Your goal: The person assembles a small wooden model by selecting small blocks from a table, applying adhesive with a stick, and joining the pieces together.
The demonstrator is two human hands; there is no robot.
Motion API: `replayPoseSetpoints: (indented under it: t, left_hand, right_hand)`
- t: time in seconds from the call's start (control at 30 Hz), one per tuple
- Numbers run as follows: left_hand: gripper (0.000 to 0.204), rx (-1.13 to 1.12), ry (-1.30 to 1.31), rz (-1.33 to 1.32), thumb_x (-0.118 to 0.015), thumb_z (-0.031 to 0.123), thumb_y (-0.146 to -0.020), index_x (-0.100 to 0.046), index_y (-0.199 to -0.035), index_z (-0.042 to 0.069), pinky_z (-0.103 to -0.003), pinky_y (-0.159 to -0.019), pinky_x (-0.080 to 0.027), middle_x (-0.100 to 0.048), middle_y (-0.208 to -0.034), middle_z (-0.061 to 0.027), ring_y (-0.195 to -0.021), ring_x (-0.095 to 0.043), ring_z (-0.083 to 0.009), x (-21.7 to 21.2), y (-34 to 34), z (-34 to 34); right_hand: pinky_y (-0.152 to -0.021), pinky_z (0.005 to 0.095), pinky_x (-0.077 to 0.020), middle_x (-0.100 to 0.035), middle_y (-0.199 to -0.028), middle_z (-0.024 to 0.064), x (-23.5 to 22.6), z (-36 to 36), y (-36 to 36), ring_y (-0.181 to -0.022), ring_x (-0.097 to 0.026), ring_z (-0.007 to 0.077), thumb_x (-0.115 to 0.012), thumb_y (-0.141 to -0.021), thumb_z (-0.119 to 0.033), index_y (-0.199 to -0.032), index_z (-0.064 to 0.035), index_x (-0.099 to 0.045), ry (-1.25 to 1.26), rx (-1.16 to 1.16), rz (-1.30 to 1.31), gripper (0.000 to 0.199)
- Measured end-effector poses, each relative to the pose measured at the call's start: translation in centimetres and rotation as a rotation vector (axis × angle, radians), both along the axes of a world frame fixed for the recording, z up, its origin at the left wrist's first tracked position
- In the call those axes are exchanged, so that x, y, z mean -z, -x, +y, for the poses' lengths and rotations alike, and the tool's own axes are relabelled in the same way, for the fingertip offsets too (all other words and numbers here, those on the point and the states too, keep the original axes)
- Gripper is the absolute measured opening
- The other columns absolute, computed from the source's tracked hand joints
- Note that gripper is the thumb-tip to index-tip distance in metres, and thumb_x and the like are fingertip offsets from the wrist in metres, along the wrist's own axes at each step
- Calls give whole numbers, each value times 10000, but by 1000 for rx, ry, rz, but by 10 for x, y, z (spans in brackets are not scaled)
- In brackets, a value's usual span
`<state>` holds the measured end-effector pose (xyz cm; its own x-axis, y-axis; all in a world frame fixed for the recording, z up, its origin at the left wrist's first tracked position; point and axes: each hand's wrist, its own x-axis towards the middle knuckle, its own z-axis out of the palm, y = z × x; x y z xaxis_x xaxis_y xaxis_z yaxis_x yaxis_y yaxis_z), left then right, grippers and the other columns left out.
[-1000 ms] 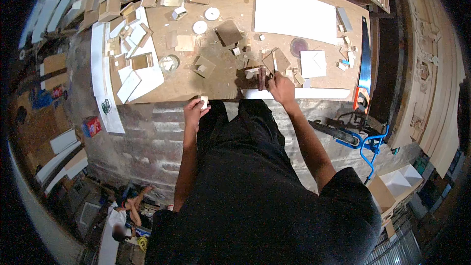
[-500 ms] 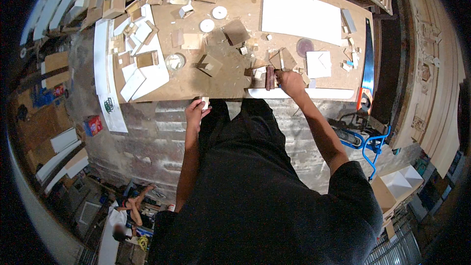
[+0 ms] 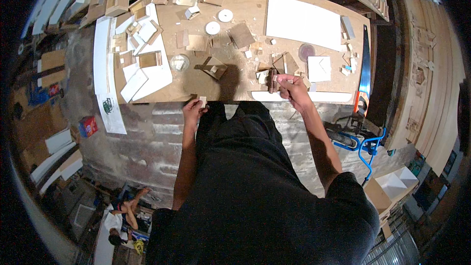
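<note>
Since the earlier frames the right hand (image 3: 290, 87) has lifted off the near edge of the counter (image 3: 245, 24) and drawn slightly to the right, while the left hand (image 3: 194, 109) stays by the counter's front edge with its small block.

The left hand's grip is closed on a small pale wooden block (image 3: 202, 101), a short upright rectangle, light tan, pinched between thumb and fingers right at the counter's near edge. The right hand's grip is closed on a tiny pale scrap (image 3: 280, 77), too small to tell its shape, held just above a dark brown upright piece (image 3: 271, 80) standing near the front edge.

Around them the counter is strewn with cardboard and wood offcuts. A large white sheet (image 3: 301, 19) lies at the far right, two white discs (image 3: 219, 21) sit near the middle, and a white square (image 3: 319, 67) lies just right of the right hand. A handsaw (image 3: 364, 64) with a blue blade runs along the counter's right end.
</note>
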<state>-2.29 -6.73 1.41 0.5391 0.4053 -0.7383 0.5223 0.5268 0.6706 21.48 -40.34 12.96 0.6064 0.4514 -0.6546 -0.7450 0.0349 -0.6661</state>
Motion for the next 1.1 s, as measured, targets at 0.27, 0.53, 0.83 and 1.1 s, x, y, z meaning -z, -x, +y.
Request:
replayPoseSetpoints:
  t: [0.27, 0.53, 0.83, 1.1]
  left_hand:
    - [250, 4, -14, 44, -665, 85, -929, -637, -1137, -51, -340, -681, -613, -694, -991, -146, -820, -721, -265, -9, -23, 6]
    - [230, 204, -29, -174, -655, 71, -930, -651, -1118, -61, -329, -764, -609, -695, -993, -134, -886, -699, -206, -99, -66, 4]
    - [237, 321, -223, -414, -636, 80, -959, -634, -1128, -86, -280, -778, -581, -707, -979, -114, -867, -688, -150, -267, -116, -13]
    - [249, 423, -132, -441, -626, 85, -965, -633, -1139, -93, -300, -824, -589, -705, -995, -127, -899, -684, -154, -254, -108, 0]
  right_hand:
    - [-498, 232, -337, -415, -584, -60, -71, 57, 15, -492, -330, 59, -644, -973, -185, -1031, 6, -668, -459, 65, 247, 201]
    - [-535, 244, -357, -566, -663, -43, -106, 97, 27, -563, -430, 67, -753, -874, -82, -910, -30, -741, 11, -78, -413, 64]
    - [-570, 212, -448, -755, -822, 55, -151, 137, 39, -649, -620, 76, -816, -788, -76, -895, -64, -778, 253, -227, -1052, 114]
    - [-695, 305, -555, -751, -853, 104, -152, 151, 43, -771, -736, 230, -786, -811, -98, -889, -51, -751, 240, -312, -1087, 98]
